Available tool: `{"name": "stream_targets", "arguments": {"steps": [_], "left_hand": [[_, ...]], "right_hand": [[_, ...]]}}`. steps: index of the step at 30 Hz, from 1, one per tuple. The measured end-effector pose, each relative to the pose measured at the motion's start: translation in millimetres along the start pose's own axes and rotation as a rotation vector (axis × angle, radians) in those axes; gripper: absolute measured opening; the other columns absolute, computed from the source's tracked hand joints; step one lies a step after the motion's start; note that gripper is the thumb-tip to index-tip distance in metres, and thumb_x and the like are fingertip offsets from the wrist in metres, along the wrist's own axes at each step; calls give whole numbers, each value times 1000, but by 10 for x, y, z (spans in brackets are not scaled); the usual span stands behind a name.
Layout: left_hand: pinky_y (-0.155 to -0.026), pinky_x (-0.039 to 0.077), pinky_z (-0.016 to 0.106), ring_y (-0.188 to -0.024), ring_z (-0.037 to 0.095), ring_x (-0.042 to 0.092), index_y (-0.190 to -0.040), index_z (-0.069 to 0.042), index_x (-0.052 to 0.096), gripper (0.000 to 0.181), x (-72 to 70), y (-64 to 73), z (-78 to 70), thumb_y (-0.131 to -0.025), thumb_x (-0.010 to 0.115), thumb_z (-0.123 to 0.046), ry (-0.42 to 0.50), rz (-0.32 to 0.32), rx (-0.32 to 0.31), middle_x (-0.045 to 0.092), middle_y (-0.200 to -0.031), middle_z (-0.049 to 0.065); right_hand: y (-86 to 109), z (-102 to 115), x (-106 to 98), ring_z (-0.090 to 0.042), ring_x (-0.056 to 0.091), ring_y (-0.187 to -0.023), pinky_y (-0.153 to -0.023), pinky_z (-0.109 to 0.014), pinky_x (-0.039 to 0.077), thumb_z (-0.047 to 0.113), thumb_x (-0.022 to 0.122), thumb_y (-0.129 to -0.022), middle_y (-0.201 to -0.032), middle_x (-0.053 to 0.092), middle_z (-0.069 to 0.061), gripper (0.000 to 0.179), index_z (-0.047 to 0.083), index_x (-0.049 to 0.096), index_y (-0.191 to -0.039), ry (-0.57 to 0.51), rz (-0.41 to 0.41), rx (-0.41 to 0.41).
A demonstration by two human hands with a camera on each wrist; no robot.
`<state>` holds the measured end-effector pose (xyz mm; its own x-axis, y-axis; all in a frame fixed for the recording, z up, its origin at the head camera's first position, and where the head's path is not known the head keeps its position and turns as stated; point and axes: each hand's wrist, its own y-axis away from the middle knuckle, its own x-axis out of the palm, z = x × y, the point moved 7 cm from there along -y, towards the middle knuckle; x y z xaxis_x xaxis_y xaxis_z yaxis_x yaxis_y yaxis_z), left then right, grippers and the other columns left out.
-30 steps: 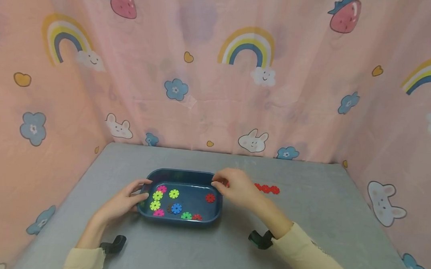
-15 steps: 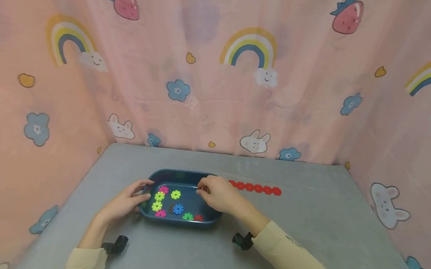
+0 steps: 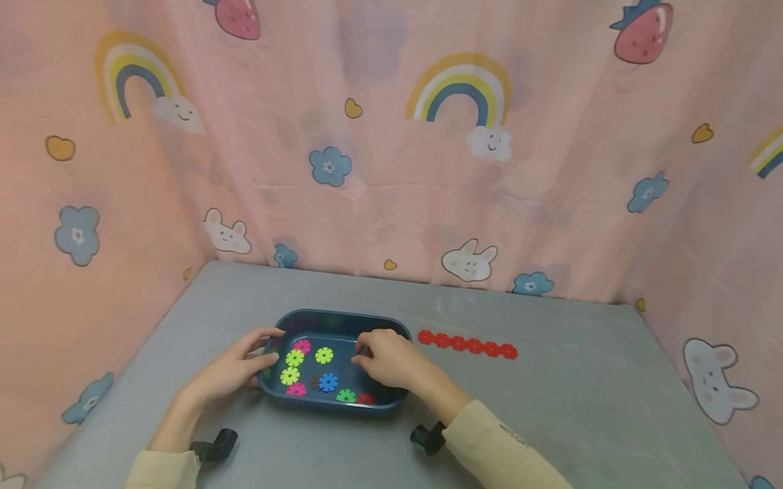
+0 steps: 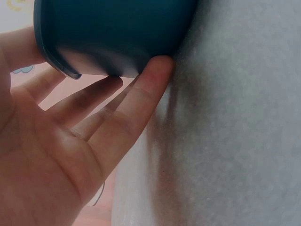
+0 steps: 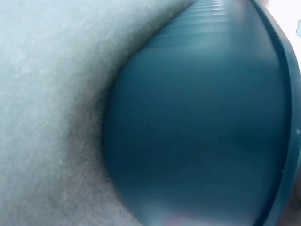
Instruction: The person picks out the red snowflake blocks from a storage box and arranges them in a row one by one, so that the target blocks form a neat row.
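A dark blue tray [image 3: 332, 408] stands on the table and holds notched plastic discs, among them a yellow disc [image 3: 324, 355], a blue disc [image 3: 328, 382], a green disc [image 3: 346, 396] and a pink disc [image 3: 302, 346]. My left hand [image 3: 237, 365] grips the tray's left end; in the left wrist view, its fingers [image 4: 136, 101] lie against the outer wall. Bent fingers of my right hand [image 3: 389, 360] reach inside the tray's right part. Whether they pinch anything is hidden. The right wrist view shows mostly the tray's outside wall [image 5: 197, 127].
Just right of the tray, a row of several red discs [image 3: 474, 346] lies on the grey table [image 3: 555, 412]. Behind and at both sides hangs a pink patterned curtain [image 3: 380, 200]. A black wrist mount [image 3: 427, 439] sits below the right forearm.
My right hand has moved left from the tray's right rim to inside the tray, covering the spot where a red disc lay. The left hand keeps its hold.
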<state>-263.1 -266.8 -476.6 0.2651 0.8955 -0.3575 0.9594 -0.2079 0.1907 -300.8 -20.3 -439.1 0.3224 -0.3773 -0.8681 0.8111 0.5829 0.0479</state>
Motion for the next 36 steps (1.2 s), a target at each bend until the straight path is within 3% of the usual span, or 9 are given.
{"name": "stream_targets", "arguments": {"steps": [8,19,27,36], "left_hand": [[-89,56,46,-138,51,39,-151,-15,41,50,0,6,-16,-105,59,-24,-5,0,13,18,-162,30],[-91,56,48,-139,52,38,-151,-14,40,51,5,15,-24,-105,58,-23,-5,6,17,17,-162,30],[-91,56,46,-138,50,39,-151,-14,40,50,1,-2,-8,-105,58,-23,-1,8,10,17,-163,29],[-89,57,47,-138,51,39,-151,-13,41,51,1,3,-10,-104,59,-24,-8,-3,14,19,-162,30]], "right_hand": [[-44,0,49,-11,58,-80,-71,-27,53,25,71,-97,-95,69,0,22,8,72,-111,53,29,1],[-69,-6,53,-12,59,-79,-74,-29,56,25,71,-97,-98,70,-2,22,8,72,-111,33,46,43],[-74,-17,57,-13,59,-80,-75,-32,55,38,66,-99,-96,71,-1,35,7,71,-115,21,38,109],[-134,36,111,-11,61,-85,-81,-33,55,40,61,-102,-103,71,-2,37,7,70,-118,-84,48,39]]}}
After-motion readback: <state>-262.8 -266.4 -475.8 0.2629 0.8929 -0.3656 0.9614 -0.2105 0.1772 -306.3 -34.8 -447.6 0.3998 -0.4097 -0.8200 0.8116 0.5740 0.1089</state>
